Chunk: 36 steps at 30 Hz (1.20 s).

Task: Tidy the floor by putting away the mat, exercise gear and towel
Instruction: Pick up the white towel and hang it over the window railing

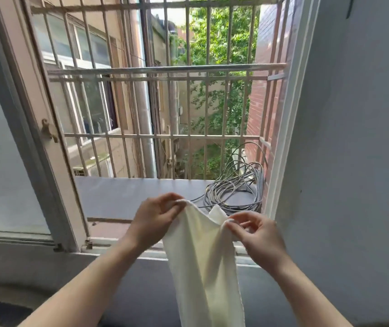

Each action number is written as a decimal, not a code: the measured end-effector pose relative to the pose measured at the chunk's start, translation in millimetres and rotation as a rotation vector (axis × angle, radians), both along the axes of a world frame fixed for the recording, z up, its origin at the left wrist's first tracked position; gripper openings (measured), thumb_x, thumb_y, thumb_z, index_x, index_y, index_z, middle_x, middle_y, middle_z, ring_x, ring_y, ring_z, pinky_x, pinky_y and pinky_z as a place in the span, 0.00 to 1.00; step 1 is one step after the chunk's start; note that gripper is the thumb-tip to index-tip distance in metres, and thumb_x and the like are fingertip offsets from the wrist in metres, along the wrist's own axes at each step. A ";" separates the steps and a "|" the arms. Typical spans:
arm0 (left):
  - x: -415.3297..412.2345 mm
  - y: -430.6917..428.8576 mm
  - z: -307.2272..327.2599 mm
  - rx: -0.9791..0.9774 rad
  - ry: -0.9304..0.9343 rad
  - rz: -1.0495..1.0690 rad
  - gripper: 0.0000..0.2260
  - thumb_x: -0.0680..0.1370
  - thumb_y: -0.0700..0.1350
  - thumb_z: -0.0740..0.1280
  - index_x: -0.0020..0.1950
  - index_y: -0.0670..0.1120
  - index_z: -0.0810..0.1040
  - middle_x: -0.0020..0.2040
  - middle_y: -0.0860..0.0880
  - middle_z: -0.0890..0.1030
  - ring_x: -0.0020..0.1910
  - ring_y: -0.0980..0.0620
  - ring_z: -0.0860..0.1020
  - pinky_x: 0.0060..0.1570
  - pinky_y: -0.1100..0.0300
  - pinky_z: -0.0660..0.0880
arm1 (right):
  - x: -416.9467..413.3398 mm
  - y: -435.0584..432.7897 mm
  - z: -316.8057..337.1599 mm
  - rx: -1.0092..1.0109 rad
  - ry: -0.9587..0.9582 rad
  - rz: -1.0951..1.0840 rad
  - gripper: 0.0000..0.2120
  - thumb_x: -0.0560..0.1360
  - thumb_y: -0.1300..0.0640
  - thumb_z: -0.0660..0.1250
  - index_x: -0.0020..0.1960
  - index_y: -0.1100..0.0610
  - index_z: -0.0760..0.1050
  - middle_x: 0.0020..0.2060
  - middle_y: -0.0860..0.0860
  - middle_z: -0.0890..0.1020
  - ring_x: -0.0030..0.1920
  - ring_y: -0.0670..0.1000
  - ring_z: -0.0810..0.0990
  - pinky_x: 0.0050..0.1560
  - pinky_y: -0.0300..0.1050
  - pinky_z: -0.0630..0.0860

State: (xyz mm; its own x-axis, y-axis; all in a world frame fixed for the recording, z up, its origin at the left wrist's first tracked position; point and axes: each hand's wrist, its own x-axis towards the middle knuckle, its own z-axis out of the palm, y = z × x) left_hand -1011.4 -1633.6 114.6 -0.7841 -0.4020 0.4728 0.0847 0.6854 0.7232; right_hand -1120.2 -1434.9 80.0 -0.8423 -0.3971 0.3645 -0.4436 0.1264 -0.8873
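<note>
Towel held up in both hands at an open, barred window.

The left hand (pixel 155 219) pinches the towel's (pixel 200 267) top edge at its 11 o'clock corner, fingers (pixel 177 202) closed on the cloth. The right hand (pixel 257 237) pinches the top edge at 1 o'clock, thumb and forefinger closed on it, other fingers curled loose. The pale towel hangs straight down between the forearms, toward 6 o'clock, in front of the sill (pixel 122 194). A cable coil (pixel 233 192) lies on the sill at 1 o'clock from the hands, just beyond the towel. Bars (pixel 155 74) span the opening at 12 o'clock.
</note>
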 end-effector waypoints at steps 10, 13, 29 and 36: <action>-138.5 -89.8 60.9 -0.123 0.098 -0.112 0.02 0.75 0.47 0.69 0.46 0.52 0.82 0.40 0.59 0.81 0.39 0.69 0.76 0.38 0.75 0.69 | -119.5 -108.2 86.0 -0.032 0.204 0.009 0.04 0.70 0.60 0.73 0.41 0.52 0.82 0.35 0.50 0.84 0.33 0.46 0.78 0.36 0.40 0.78; -176.8 -127.0 81.5 -0.123 0.134 -0.129 0.04 0.74 0.49 0.69 0.46 0.51 0.82 0.41 0.58 0.82 0.41 0.65 0.78 0.40 0.71 0.71 | -152.0 -142.3 109.8 -0.042 0.262 -0.025 0.07 0.70 0.60 0.73 0.39 0.48 0.80 0.35 0.49 0.84 0.34 0.45 0.79 0.37 0.42 0.79; -319.6 -232.5 196.6 -0.375 0.200 -0.113 0.11 0.75 0.52 0.67 0.53 0.48 0.80 0.51 0.49 0.82 0.50 0.52 0.79 0.49 0.58 0.75 | -297.0 -255.0 239.9 -0.043 0.547 -0.076 0.06 0.71 0.59 0.72 0.41 0.48 0.80 0.37 0.44 0.81 0.37 0.39 0.77 0.35 0.28 0.73; -357.2 -260.8 245.2 -0.362 0.205 0.001 0.08 0.76 0.52 0.67 0.49 0.50 0.80 0.46 0.53 0.81 0.49 0.55 0.79 0.41 0.65 0.73 | -352.9 -262.5 290.3 -0.116 0.410 -0.033 0.05 0.71 0.60 0.72 0.41 0.50 0.80 0.39 0.46 0.83 0.39 0.48 0.81 0.40 0.44 0.81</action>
State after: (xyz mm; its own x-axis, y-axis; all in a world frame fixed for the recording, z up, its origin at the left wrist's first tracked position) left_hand -1368.6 -1894.4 359.8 -0.6588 -0.1816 0.7300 0.2013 0.8925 0.4037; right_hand -1473.0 -1697.4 370.2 -0.6298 -0.3089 0.7127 -0.7601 0.0560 -0.6474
